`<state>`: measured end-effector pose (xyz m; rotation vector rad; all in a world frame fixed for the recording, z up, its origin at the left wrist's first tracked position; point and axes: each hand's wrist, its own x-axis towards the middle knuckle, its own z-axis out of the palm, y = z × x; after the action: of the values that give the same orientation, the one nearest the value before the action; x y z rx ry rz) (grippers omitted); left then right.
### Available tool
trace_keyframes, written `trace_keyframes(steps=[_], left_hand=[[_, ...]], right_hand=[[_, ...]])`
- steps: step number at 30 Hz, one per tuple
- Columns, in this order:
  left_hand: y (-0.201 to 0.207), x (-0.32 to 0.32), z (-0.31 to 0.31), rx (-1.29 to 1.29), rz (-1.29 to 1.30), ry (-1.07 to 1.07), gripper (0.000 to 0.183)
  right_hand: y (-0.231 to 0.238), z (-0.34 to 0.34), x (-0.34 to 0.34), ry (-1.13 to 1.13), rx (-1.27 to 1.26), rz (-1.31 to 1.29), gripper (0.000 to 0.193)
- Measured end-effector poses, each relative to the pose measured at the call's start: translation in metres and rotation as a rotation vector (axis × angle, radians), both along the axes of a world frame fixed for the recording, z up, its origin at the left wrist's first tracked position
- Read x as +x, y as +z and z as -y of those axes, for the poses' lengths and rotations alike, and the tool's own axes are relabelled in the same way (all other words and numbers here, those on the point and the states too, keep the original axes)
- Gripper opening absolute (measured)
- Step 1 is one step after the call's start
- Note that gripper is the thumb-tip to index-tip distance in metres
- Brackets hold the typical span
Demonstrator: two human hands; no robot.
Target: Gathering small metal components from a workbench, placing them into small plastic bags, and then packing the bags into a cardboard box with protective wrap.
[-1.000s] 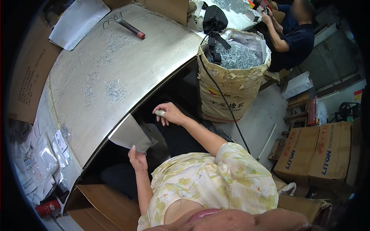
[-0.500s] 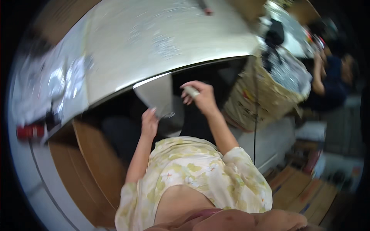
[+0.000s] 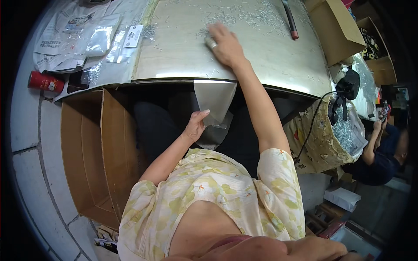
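Observation:
At the table's near edge, a pale tapering sheet [image 3: 215,98] slopes down like a chute. My left hand [image 3: 194,126] is closed at its lower end, thumb on top, pinching a clear plastic bag [image 3: 223,121] there. Farther away, my right hand [image 3: 227,47] reaches over the pale tabletop [image 3: 174,52], palm down with its fingers stretched out and slightly blurred. A light-coloured band [image 3: 211,43] wraps one finger. Small silvery metal pins [image 3: 257,15] lie scattered beyond and beside that hand; whether the fingertips touch any is unclear.
Left on the table are clear bags [image 3: 102,35], newspaper [image 3: 56,43] and a red can [image 3: 45,81]. A dark rod with a red end [image 3: 290,19] lies far right. Open cardboard boxes [image 3: 117,152] stand at left. A worn sack [image 3: 311,135] of metal pieces sits right, near another person [image 3: 379,152].
My right hand has moved from beside the chute, up and forward onto the tabletop, its fingers now stretched out. My left hand stays at the chute's lower end. The whole view has shifted.

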<state>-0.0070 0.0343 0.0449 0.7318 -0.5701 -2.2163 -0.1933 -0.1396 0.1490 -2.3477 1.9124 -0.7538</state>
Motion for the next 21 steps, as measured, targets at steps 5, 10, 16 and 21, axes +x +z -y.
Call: trace_keyframes(steps=[5, 10, 16, 21], left_hand=[[-0.029, 0.019, 0.006, -0.022, 0.003, 0.000, 0.032], [-0.041, 0.024, 0.014, 0.148, -0.163, -0.080, 0.063], [-0.060, 0.023, 0.016, 0.366, -0.179, 0.009, 0.077], [-0.068, 0.049, 0.024, 0.123, -0.117, -0.214, 0.088]], right_hand=[[0.008, -0.016, -0.016, 0.106, 0.187, 0.314, 0.035], [0.008, -0.031, -0.024, 0.002, 0.074, 0.652, 0.040], [-0.008, -0.076, 0.033, 0.092, -0.024, 0.027, 0.039], [0.026, -0.103, 0.004, 0.065, -0.028, 0.420, 0.030]])
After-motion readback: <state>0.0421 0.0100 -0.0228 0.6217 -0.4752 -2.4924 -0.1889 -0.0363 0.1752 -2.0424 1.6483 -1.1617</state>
